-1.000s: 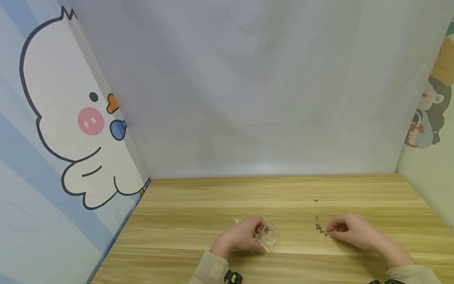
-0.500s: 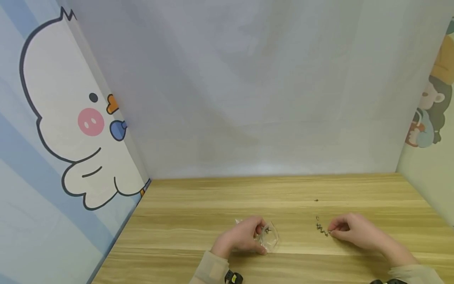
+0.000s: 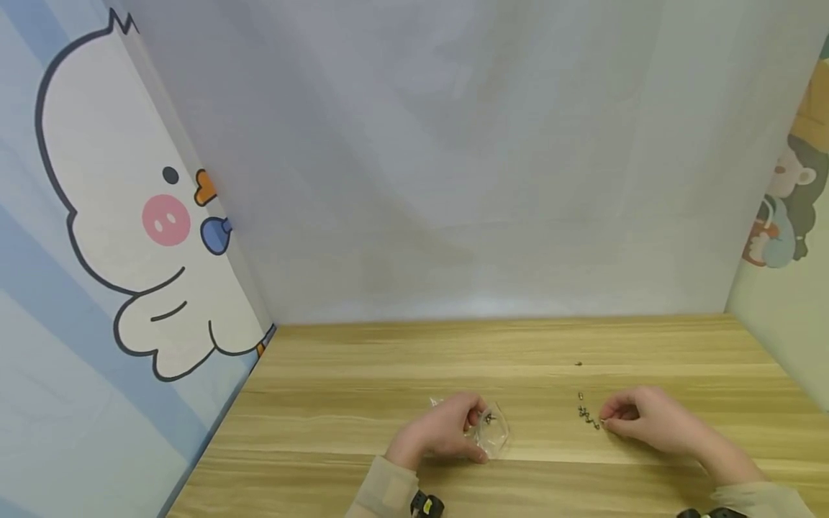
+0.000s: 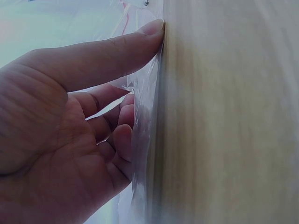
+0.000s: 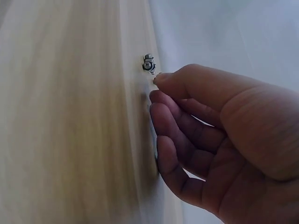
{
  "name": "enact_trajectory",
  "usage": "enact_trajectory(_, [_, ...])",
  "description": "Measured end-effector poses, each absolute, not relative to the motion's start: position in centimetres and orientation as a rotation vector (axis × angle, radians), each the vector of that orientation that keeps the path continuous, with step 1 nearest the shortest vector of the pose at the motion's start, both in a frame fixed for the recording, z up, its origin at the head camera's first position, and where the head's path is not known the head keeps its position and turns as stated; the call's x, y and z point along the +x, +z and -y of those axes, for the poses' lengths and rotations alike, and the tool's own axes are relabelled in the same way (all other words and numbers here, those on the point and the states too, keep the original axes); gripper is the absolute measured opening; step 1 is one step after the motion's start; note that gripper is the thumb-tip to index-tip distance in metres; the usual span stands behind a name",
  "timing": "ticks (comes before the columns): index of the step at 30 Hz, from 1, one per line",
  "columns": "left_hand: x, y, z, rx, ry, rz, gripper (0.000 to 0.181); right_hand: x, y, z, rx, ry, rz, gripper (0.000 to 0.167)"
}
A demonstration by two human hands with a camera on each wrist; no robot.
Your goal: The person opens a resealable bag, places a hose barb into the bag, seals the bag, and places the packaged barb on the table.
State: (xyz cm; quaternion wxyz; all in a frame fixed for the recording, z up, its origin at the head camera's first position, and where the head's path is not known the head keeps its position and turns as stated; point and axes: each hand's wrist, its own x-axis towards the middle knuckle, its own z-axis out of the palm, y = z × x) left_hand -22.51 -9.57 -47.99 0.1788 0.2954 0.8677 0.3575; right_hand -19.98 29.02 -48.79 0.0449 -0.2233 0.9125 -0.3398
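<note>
My left hand grips a clear plastic bag by its mouth, resting low over the table. A few small metal screws show inside the bag. In the left wrist view, the thumb and curled fingers lie against the crinkled plastic bag. My right hand pinches a tiny screw between thumb and index finger, mostly hidden by the fingertips. Just left of those fingertips lies a short line of small screws. The right wrist view shows these metal screws just beyond the thumb tip.
One more screw lies farther back on the wooden table. A grey-white sheet stands behind the table. Cartoon-printed panels flank it on both sides.
My right fingertips have drawn slightly right, and a small gap now separates them from the line of screws. The left hand and the bag have stayed in place.
</note>
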Motion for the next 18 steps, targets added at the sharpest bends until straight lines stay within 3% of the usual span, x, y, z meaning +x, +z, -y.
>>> enact_trajectory(18, [-22.5,-48.1,9.5,0.835,1.016,-2.450,0.054,-19.3,-47.8,-26.6,-0.764,-1.134,-2.745,0.005])
